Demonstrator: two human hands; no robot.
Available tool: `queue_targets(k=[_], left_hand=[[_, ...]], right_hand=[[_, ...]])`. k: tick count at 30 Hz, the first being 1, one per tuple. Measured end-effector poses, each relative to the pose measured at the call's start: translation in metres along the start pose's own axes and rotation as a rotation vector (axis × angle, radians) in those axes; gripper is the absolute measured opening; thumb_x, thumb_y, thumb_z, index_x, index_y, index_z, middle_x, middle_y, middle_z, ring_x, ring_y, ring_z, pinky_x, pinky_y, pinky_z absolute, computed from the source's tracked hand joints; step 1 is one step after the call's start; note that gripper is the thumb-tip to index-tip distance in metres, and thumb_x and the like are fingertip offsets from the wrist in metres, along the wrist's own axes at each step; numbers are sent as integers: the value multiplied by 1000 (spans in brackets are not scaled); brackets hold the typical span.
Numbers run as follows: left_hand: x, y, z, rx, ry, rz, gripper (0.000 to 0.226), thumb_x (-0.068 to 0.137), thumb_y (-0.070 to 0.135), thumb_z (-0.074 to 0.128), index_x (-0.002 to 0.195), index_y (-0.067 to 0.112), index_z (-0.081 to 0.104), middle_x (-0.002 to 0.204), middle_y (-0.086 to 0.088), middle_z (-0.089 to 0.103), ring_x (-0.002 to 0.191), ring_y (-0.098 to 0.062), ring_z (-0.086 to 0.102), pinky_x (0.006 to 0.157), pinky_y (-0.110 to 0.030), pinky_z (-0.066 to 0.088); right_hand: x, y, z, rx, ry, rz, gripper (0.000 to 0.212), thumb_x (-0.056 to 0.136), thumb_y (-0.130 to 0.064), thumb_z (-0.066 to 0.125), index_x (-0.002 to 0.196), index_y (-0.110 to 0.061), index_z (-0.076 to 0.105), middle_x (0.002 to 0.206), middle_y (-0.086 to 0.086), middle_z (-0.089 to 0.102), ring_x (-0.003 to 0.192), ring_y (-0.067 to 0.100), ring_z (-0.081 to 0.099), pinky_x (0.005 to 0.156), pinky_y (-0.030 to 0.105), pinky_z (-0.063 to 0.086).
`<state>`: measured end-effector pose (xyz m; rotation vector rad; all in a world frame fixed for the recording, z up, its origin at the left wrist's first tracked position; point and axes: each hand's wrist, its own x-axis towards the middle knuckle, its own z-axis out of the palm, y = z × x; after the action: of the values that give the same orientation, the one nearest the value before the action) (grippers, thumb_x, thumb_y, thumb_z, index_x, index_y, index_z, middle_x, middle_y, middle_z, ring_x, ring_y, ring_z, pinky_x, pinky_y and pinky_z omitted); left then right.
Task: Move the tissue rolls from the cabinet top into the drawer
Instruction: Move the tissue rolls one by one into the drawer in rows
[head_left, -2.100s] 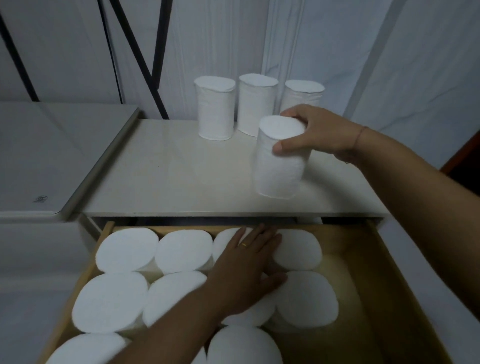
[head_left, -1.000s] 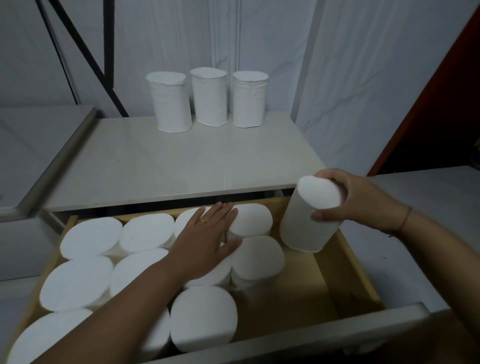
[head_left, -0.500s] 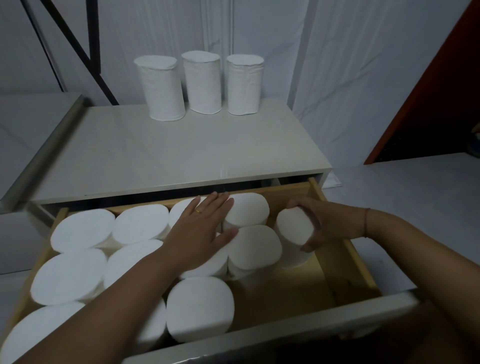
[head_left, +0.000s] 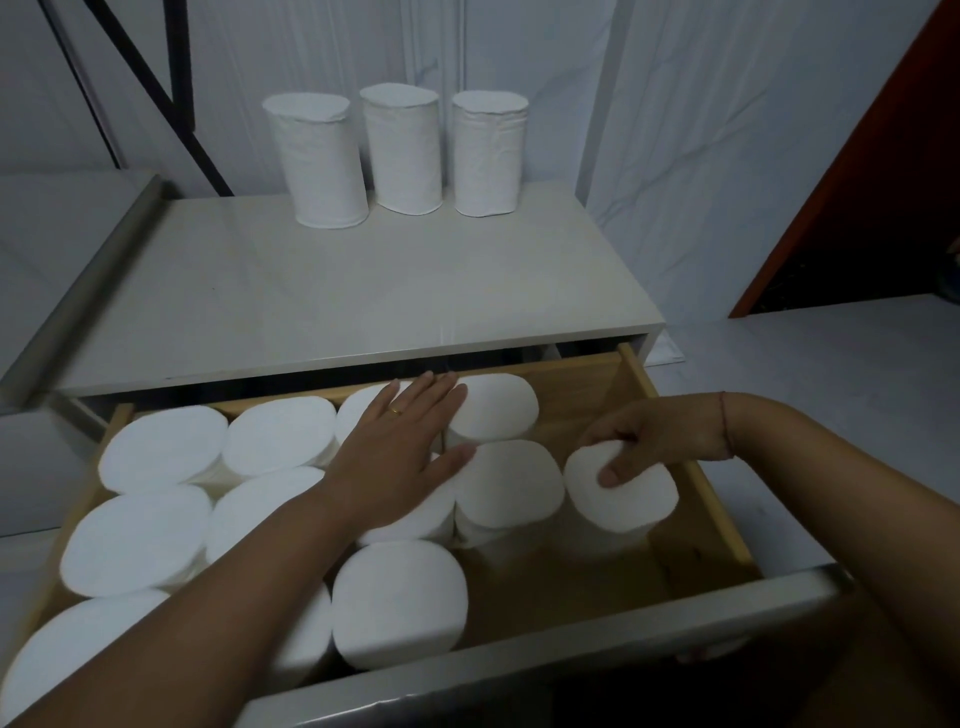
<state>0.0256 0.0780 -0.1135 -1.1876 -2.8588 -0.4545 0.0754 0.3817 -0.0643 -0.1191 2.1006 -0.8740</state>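
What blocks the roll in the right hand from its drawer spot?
Nothing visible. The right hand holds the roll in the bare right side of the drawer; the left hand rests on neighbouring rolls.

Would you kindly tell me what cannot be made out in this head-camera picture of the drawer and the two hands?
Head view:
1. Whether the held roll in the right hand touches the floor of the drawer: its foot lies in shadow.
2. The tops of the covered rolls: the left hand and forearm lie over them.
3. The near-left roll: cut off by the picture's edge.
4. The drawer's back: under the cabinet top.
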Motion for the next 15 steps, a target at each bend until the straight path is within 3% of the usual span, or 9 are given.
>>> queue_targets(k=[9,13,15], left_hand=[[0,1,-1,3,-4,-4,70,88,62,17,149,27,13,158,9,6,142,-3,-6,117,-29,-6],[0,1,-1,-6,2,-2,70,89,63,18,149,27,14,158,8,7,142,-3,-5,116,-29,-7],[-1,2,-1,-3,3,-1,70,89,62,18,149,27,14,158,8,7,143,-4,-4,116,-29,-6]], right_hand=[[-7,-7,25,-32,-108,18,46,72,-45,68,116,-44,54,117,-12,58,108,13,55,80,26,50],[-5,-10,40,-18,-142,34,44,77,-42,68,118,-40,54,119,-13,59,110,9,55,87,25,47],[-4,-10,46,-9,-123,39,41,79,-39,68,117,-38,54,115,-14,60,108,7,56,83,20,47]])
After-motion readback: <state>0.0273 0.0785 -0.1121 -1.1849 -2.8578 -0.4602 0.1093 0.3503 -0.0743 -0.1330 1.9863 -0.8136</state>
